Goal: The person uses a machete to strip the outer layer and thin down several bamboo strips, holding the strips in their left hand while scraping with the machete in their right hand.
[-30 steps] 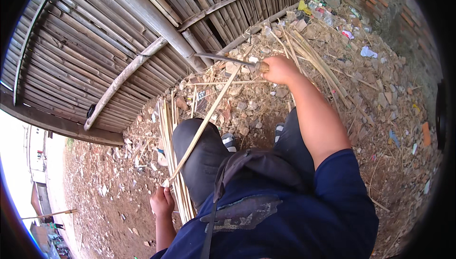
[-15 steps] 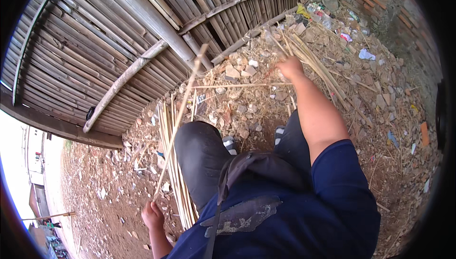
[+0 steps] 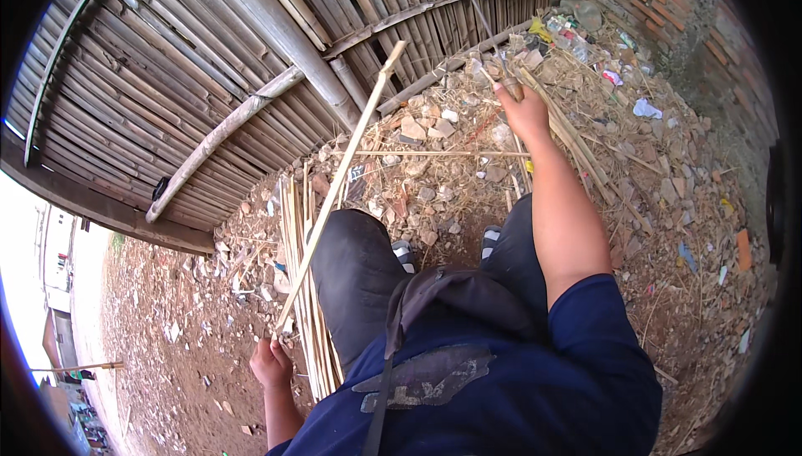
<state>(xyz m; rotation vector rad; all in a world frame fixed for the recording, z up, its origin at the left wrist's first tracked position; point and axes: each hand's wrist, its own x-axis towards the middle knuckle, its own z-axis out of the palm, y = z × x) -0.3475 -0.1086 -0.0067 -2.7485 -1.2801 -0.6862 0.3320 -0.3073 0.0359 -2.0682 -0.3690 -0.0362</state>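
Observation:
My left hand [image 3: 271, 364] is closed around the lower end of a long pale bamboo strip [image 3: 342, 173]. The strip slants up and away to the right across my left knee, its far end in front of the bamboo wall. My right hand [image 3: 525, 113], at the far right, grips a knife [image 3: 486, 25] by its handle, the long thin blade pointing away toward the wall. Beside my left leg lies a bundle of split bamboo strips [image 3: 311, 339]. Another pile of strips [image 3: 568, 134] rests on the ground just right of my right hand.
A bamboo wall [image 3: 209, 63] rises ahead and to the left, and a brick wall [image 3: 652, 5] stands at the far right. A thin bamboo piece [image 3: 443, 153] stretches crosswise before my knees. Stones [image 3: 413, 128] and litter [image 3: 576, 42] cover the ground.
The far end of the bamboo strip has swung right and away. My right hand has moved slightly right and turned, and the knife blade now shows clearly.

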